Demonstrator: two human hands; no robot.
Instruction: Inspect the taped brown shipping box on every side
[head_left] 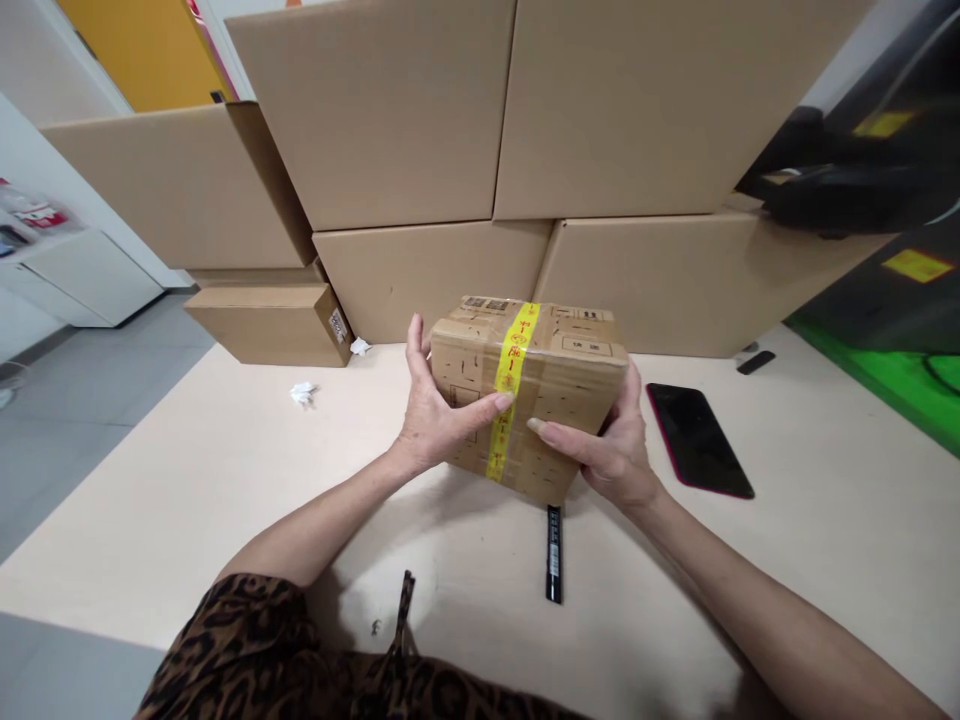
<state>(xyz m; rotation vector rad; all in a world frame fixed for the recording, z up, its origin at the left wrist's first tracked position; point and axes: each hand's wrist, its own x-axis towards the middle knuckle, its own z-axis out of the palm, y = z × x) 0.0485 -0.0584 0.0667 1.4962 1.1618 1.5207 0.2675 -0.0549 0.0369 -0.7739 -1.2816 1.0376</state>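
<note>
Hands grip a small cardboard parcel [529, 395], sealed with a strip of yellow tape [510, 385] bearing red print, and hold it tilted just above a pale tabletop [187, 480]. The left hand [435, 410] clasps the parcel's left end, fingers spread across the near face and one fingertip resting on the tape. The right hand [611, 445] cups the right end, thumb pressed flat along the front. A black marker pen [553, 553] lies on the table just below the parcel, and a dark smartphone [697, 440] lies face up nearby to the right. Large plain cartons [465, 140] are stacked in rows behind, with a smaller flat box [270, 322] at the left and scraps of crumpled white paper [303, 393] near it. Leopard-print fabric [300, 660] fills the lower edge.
</note>
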